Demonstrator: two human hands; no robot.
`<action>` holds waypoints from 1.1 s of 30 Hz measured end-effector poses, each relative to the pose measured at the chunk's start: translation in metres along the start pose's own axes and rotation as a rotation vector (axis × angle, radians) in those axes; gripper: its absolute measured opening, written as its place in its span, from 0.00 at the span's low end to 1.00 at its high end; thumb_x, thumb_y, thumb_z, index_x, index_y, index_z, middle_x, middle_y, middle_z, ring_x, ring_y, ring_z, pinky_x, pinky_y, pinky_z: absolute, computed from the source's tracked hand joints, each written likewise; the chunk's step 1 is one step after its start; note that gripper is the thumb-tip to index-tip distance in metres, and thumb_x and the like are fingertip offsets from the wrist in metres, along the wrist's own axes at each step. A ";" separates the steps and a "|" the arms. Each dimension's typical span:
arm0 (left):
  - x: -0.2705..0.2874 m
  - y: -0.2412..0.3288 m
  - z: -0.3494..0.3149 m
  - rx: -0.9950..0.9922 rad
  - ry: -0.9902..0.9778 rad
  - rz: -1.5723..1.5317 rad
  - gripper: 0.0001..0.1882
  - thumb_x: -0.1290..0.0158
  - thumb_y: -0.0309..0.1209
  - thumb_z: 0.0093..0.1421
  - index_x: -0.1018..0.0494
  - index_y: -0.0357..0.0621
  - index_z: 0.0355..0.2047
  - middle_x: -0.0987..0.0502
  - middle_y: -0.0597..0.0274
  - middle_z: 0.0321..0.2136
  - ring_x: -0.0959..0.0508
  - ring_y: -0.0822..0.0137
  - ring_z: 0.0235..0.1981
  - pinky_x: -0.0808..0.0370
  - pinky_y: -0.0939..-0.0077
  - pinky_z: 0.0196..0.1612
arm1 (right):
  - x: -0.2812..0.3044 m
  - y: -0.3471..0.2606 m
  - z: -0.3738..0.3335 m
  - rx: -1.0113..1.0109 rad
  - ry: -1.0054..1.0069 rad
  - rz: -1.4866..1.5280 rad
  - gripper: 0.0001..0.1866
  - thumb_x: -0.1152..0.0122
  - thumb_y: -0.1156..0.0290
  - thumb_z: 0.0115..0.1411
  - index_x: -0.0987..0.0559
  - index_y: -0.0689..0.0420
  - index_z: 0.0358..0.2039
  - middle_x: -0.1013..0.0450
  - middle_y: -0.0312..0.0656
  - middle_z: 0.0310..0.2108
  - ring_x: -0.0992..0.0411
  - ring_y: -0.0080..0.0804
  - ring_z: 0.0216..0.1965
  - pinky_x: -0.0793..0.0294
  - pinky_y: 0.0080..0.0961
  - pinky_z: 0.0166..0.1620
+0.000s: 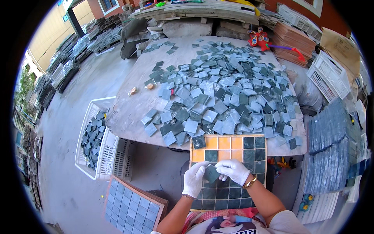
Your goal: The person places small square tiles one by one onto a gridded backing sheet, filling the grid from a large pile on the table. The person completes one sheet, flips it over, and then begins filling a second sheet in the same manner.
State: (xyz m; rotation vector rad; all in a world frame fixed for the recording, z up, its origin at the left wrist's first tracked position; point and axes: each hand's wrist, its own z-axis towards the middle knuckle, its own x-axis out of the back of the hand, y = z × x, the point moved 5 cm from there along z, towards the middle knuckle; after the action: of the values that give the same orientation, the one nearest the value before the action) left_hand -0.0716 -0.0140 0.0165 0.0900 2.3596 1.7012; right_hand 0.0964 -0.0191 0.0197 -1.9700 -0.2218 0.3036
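Note:
My left hand (193, 179) and my right hand (232, 171), both in white gloves, pinch a dark green stone tile (211, 174) by its sides. They hold it tilted over a gridded tile tray (266, 167) in front of me. Dark square tiles fill the tray's near rows and right side, while yellow squares (224, 143) show in its upper left part. One loose dark tile (198, 142) lies across the tray's far left corner. Beyond the tray, a large heap of grey and dark green tiles (218, 89) covers much of the table (128, 105).
A white crate (102, 156) of tiles stands left of the table. Below it sits a stack of tiled sheets (132, 206). Wrapped tile stacks (329, 148) rise at the right, near another white crate (328, 76). A red toy (260, 39) lies at the table's far right corner.

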 end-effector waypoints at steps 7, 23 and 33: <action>0.000 0.000 -0.014 -0.008 -0.038 -0.174 0.20 0.53 0.39 0.65 0.29 0.34 0.48 0.25 0.58 0.39 0.23 0.71 0.34 0.23 0.78 0.30 | -0.001 -0.012 -0.011 0.010 0.066 -0.056 0.13 0.45 0.67 0.62 0.22 0.63 0.40 0.25 0.37 0.27 0.25 0.22 0.25 0.25 0.19 0.28; 0.146 -0.002 -0.031 0.106 0.277 -0.086 0.18 0.53 0.25 0.60 0.31 0.32 0.51 0.23 0.58 0.40 0.21 0.69 0.35 0.22 0.79 0.33 | 0.009 -0.006 -0.004 0.073 0.129 -0.377 0.12 0.42 0.65 0.59 0.21 0.58 0.38 0.23 0.40 0.27 0.24 0.25 0.28 0.26 0.21 0.33; 0.102 0.027 -0.060 0.027 0.152 -0.308 0.36 0.45 0.23 0.56 0.49 0.32 0.63 0.29 0.56 0.50 0.25 0.67 0.46 0.25 0.75 0.44 | -0.063 -0.041 -0.008 0.284 0.148 -0.593 0.27 0.33 0.65 0.51 0.28 0.56 0.51 0.27 0.47 0.44 0.24 0.33 0.39 0.25 0.26 0.42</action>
State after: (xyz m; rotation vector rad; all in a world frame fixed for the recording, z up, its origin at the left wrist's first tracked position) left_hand -0.1864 -0.0425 0.0446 -0.3911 2.3519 1.5753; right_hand 0.0382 -0.0274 0.0673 -1.5538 -0.6136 -0.1881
